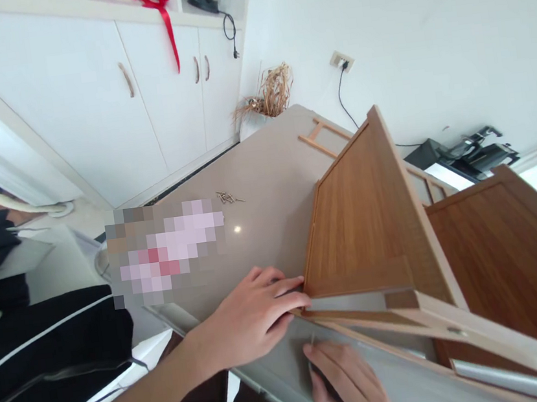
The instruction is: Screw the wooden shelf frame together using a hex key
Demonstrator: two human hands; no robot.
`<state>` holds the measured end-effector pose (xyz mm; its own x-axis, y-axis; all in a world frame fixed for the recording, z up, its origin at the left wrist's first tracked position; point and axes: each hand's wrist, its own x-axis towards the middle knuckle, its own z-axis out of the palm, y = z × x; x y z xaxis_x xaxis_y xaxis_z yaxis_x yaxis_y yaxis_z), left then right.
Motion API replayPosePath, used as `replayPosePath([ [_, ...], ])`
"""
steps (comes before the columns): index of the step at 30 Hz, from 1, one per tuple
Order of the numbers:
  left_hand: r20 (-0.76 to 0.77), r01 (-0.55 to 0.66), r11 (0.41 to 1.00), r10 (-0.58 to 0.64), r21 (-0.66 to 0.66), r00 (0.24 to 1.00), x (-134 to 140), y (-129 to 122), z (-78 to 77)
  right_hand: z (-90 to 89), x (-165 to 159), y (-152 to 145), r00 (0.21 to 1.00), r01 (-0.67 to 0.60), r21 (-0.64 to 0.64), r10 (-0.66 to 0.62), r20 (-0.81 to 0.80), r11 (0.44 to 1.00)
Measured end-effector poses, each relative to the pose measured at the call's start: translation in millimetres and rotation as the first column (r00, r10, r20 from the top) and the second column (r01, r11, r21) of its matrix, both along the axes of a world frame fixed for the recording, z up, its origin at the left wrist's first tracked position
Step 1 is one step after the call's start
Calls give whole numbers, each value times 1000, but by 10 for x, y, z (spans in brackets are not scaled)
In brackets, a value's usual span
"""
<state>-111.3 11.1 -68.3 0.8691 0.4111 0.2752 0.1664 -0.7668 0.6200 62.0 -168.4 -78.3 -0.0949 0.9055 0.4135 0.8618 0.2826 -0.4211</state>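
At the near lower corner of a brown wooden panel frame point(362, 209), my left hand point(267, 309) has its fingers around the corner where a thin rail meets the panel. My right hand point(352, 380) is just below, close to the table's front edge, fingers pinched together. A small thin piece point(313, 338), perhaps a screw, pokes up from its fingertips. The panel stands upright on the table, joined to a pale wooden rail point(490, 333) that runs to the lower right. A second brown panel point(521, 261) stands behind it on the right.
Several metal screws point(229, 197) lie loose on the grey table point(254, 163), left of the panel. A pixelated pinkish patch point(180, 238) covers the table's left end. A slim wooden frame point(324, 137) rests at the far end. White cabinets point(167, 96) line the wall beyond.
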Motion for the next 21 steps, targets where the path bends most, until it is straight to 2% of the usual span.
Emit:
replayPosePath([
  [2,-28,14,1000,-14,18,1000,-7,-5,1,32,-57,126,997,-75,-79,74,-12,994],
  [8,-50,20,997,-17,72,999,-21,-38,-12,122,-109,208,998,-63,-166,60,-24,984],
  [13,-56,12,990,-4,143,998,-10,-71,-26,88,-133,219,999,-35,-170,39,18,985],
  [21,-37,-7,988,13,153,999,-12,-90,-51,95,-201,278,996,55,-112,-46,76,992],
])
